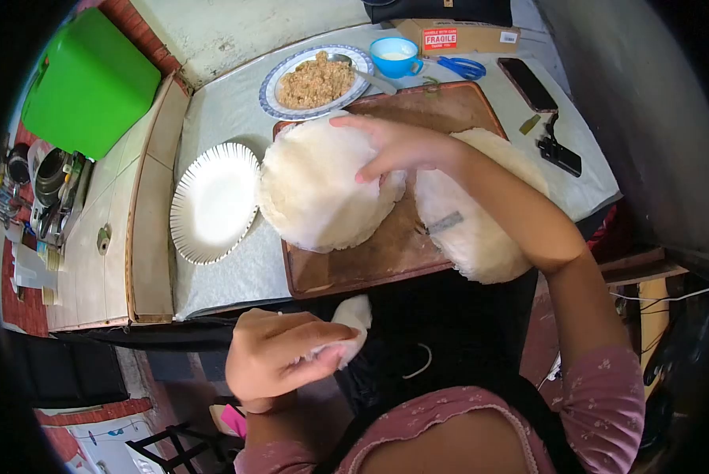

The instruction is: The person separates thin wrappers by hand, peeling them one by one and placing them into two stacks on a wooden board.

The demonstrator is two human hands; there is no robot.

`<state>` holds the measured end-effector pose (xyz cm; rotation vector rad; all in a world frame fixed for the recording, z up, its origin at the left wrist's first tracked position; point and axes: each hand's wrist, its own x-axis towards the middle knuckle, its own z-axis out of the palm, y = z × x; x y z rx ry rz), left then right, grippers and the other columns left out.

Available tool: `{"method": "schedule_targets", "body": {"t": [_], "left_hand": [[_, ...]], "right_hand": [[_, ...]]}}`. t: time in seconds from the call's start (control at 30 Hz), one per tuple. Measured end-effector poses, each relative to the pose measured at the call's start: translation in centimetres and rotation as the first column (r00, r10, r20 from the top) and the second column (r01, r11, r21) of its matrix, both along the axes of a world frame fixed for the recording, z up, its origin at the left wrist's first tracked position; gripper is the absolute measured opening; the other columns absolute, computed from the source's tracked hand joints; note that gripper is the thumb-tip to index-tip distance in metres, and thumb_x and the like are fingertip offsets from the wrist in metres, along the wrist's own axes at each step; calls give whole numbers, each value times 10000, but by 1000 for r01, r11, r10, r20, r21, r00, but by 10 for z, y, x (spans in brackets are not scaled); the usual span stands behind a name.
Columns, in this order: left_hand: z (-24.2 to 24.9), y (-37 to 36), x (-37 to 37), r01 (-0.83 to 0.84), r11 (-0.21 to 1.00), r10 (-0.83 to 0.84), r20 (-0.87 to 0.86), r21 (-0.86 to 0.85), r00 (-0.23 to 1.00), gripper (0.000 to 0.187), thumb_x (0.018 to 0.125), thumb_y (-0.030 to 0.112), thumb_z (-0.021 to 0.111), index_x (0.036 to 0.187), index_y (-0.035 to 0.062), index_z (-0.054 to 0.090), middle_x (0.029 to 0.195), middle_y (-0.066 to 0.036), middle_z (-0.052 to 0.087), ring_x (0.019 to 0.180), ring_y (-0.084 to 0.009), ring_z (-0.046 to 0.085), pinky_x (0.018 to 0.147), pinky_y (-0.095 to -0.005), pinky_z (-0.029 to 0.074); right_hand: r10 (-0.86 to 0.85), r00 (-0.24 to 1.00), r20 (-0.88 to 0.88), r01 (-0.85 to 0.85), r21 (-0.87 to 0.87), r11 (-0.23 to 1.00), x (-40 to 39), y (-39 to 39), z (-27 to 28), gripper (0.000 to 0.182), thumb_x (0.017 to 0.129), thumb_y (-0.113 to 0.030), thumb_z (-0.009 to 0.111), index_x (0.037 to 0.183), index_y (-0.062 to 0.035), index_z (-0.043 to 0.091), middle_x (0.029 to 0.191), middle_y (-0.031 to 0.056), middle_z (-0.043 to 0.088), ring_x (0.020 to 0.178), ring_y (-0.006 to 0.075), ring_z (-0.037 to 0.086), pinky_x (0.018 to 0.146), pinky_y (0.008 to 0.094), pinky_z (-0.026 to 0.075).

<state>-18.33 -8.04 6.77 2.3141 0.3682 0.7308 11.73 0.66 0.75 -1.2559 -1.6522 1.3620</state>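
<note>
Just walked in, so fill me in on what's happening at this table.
A person's right hand presses on a round white wrapper sheet lying on a wooden board. The left hand holds a small white piece below the table edge. A second sheet, a paper plate and a plate of filling sit nearby.
</note>
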Motion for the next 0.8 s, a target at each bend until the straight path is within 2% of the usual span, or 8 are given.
{"method": "schedule_targets", "body": {"t": [0.13, 0.23, 0.27, 0.3, 0.4, 0.57, 0.7, 0.8], "left_hand": [[27, 6, 8, 104, 971, -87, -87, 213, 992, 200, 801, 233, 755, 969, 124, 765, 640, -10, 640, 415, -136, 537, 378, -301, 359], [28, 20, 30, -41, 993, 41, 3, 108, 999, 168, 829, 213, 743, 936, 85, 756, 644, -37, 646, 496, -154, 587, 464, -285, 427], [28, 31, 38, -48, 997, 46, -31, -61, 998, 160, 851, 199, 731, 915, 53, 738, 657, -42, 644, 551, -127, 595, 507, -274, 439], [27, 44, 45, -63, 971, 48, -68, -230, 997, 165, 872, 186, 719, 894, 22, 721, 671, -48, 643, 606, -101, 603, 550, -264, 451], [5, 93, 81, -253, 933, 230, -119, -256, 966, 237, 932, 203, 663, 868, -25, 671, 705, -50, 619, 707, -65, 575, 607, -263, 448], [-77, 196, 92, -394, 913, 408, -270, 107, 872, 280, 932, 269, 656, 918, -11, 654, 641, -75, 574, 619, -146, 542, 584, -350, 433], [-91, 210, 98, -384, 914, 402, -183, 129, 897, 295, 899, 310, 683, 929, 17, 668, 596, -116, 569, 527, -233, 525, 552, -371, 423], [-79, 212, 102, -413, 907, 419, -252, 79, 872, 306, 886, 338, 691, 925, 35, 679, 609, -133, 600, 524, -279, 536, 539, -383, 419]], "right_hand": [[10, 1000, 24, -9, -42, 999, 4, -2, -3, 959, 709, -99, 800, 1518, -95, 285, 1475, 168, 384, 1313, 238, 432, 1039, 366, 422], [-189, 892, 412, -11, 437, 900, 11, 6, -26, 790, 731, -204, 810, 1424, -68, 455, 1377, 161, 507, 1242, 206, 504, 937, 348, 488], [-198, 890, 411, -5, 443, 897, 16, 13, -28, 687, 748, -233, 799, 1350, -58, 520, 1300, 148, 560, 1181, 195, 539, 899, 338, 496], [-205, 890, 407, 1, 447, 894, 21, 19, -30, 591, 765, -263, 789, 1276, -48, 584, 1222, 135, 612, 1121, 184, 573, 862, 329, 505], [-285, 928, 242, 170, 406, 898, 24, 22, -29, 382, 833, -317, 734, 1075, -23, 696, 970, 83, 692, 885, 162, 633, 740, 306, 513], [-371, 928, -20, 369, 158, 916, 24, 26, -40, 351, 943, -389, 611, 970, -62, 737, 682, 11, 597, 544, 73, 518, 482, 261, 398], [-419, 901, -116, 431, 112, 896, 20, 32, -50, 410, 956, -449, 571, 899, -73, 725, 610, -22, 510, 524, 68, 466, 478, 262, 370], [-375, 926, -36, 362, 354, 862, 18, 34, -56, 427, 960, -458, 555, 880, -72, 717, 610, -22, 511, 528, 83, 466, 496, 273, 387]]}}
